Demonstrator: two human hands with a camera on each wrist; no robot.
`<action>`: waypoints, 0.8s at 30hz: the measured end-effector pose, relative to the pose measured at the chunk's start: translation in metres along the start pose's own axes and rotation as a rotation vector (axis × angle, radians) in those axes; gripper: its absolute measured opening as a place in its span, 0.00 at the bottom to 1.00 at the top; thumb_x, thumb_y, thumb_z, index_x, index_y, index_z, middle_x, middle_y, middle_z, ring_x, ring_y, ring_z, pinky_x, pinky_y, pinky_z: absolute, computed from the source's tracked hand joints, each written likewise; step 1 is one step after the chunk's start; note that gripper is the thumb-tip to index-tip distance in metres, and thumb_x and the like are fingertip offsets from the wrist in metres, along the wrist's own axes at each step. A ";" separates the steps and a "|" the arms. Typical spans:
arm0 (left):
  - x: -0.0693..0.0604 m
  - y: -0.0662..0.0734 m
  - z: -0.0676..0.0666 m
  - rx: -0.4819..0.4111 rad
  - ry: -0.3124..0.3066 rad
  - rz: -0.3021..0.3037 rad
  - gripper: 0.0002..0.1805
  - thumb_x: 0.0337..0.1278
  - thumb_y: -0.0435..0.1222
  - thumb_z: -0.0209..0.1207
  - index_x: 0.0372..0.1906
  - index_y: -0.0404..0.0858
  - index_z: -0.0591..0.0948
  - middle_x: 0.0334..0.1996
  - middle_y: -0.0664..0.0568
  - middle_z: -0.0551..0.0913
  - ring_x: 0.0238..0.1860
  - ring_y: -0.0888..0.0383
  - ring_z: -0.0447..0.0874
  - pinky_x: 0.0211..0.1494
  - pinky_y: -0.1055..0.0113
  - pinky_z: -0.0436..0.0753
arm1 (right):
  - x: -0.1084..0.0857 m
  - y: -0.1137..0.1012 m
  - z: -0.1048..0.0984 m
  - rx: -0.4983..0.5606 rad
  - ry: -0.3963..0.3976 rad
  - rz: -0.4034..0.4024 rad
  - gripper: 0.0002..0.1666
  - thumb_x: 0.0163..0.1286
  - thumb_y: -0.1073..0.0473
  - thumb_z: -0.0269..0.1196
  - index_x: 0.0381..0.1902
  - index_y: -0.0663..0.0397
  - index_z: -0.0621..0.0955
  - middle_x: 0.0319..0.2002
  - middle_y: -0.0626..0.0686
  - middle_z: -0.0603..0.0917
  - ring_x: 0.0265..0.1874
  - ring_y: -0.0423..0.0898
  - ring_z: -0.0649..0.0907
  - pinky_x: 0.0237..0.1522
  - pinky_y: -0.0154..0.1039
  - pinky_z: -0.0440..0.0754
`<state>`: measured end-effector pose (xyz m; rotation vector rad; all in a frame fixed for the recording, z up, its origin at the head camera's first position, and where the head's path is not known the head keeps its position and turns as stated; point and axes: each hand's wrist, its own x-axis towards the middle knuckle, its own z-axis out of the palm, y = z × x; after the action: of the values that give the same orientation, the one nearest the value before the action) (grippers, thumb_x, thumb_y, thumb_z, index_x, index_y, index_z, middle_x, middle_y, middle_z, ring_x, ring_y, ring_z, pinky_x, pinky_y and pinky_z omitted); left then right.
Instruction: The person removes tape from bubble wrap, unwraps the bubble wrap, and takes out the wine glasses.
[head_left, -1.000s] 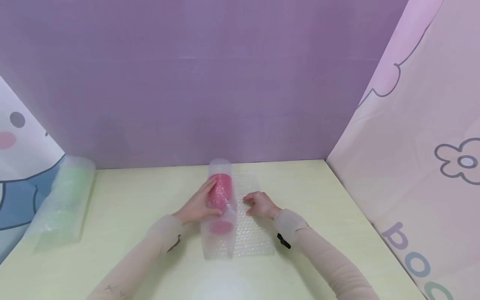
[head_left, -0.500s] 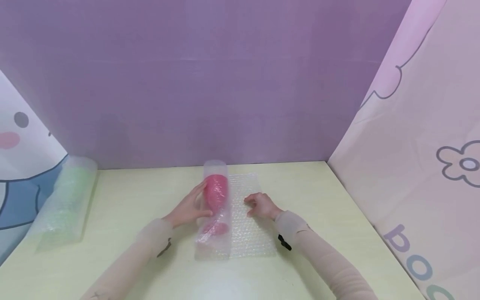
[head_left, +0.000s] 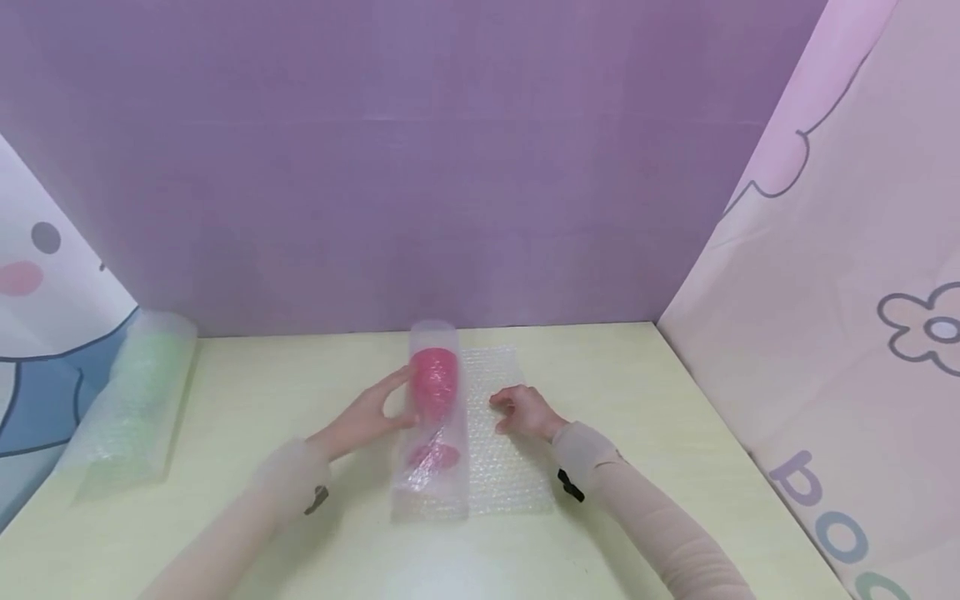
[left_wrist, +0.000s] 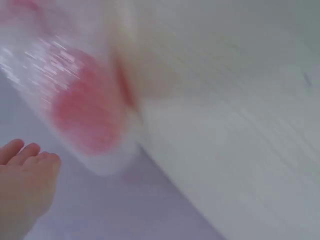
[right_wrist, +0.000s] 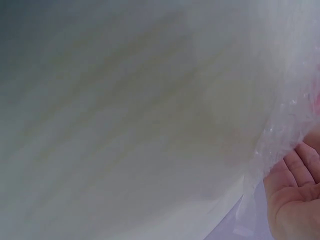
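Head view: on a pale yellow tabletop (head_left: 615,375), two clear bubble-wrap bundles, one around a pink goblet-shaped object (head_left: 435,385), the other around a pale green object (head_left: 146,392). The left hand (head_left: 362,423), spread open, has eased back from the pink one; the right hand (head_left: 528,414) curls over a flat bubble-wrap sheet (head_left: 502,479).

Left wrist view: pink bundle blurred.

Right wrist view: I cannot tell whether the fingers pinch.

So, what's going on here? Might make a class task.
A pink object lies inside bubble wrap on the table. The person's left hand is spread at its left side; the right hand is at the wrap's flat part, on the other side. A pale green wrapped bundle lies at the far left.
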<state>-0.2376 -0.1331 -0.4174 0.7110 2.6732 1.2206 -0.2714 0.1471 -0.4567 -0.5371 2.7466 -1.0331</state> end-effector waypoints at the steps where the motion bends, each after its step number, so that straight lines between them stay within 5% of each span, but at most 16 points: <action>1: -0.004 0.007 0.002 -0.004 -0.019 0.016 0.43 0.52 0.43 0.62 0.71 0.43 0.54 0.72 0.47 0.52 0.71 0.43 0.47 0.69 0.40 0.51 | 0.000 0.000 0.000 0.003 0.002 0.006 0.26 0.46 0.71 0.70 0.47 0.64 0.80 0.51 0.60 0.80 0.52 0.55 0.78 0.56 0.45 0.77; 5: -0.019 0.031 0.012 -0.029 -0.132 0.032 0.43 0.51 0.48 0.62 0.71 0.45 0.55 0.72 0.54 0.52 0.72 0.49 0.46 0.70 0.43 0.52 | 0.000 0.000 0.000 0.007 0.009 0.018 0.26 0.46 0.71 0.70 0.47 0.63 0.80 0.51 0.59 0.80 0.53 0.55 0.78 0.57 0.44 0.76; 10: -0.031 0.043 0.026 0.011 -0.227 0.073 0.46 0.49 0.44 0.64 0.71 0.40 0.53 0.72 0.49 0.48 0.72 0.48 0.46 0.71 0.48 0.55 | 0.001 0.000 0.002 0.004 0.006 0.003 0.25 0.46 0.71 0.70 0.46 0.64 0.80 0.51 0.60 0.80 0.53 0.55 0.77 0.57 0.44 0.76; 24: -0.035 0.043 0.036 0.143 -0.260 0.127 0.53 0.38 0.39 0.70 0.70 0.35 0.52 0.73 0.46 0.46 0.72 0.47 0.43 0.71 0.49 0.55 | 0.000 0.002 0.002 -0.009 0.002 -0.024 0.26 0.46 0.70 0.70 0.47 0.64 0.80 0.51 0.60 0.80 0.52 0.56 0.78 0.55 0.45 0.77</action>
<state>-0.1801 -0.1007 -0.4132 0.9991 2.5487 0.8954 -0.2716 0.1475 -0.4594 -0.5719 2.7544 -1.0274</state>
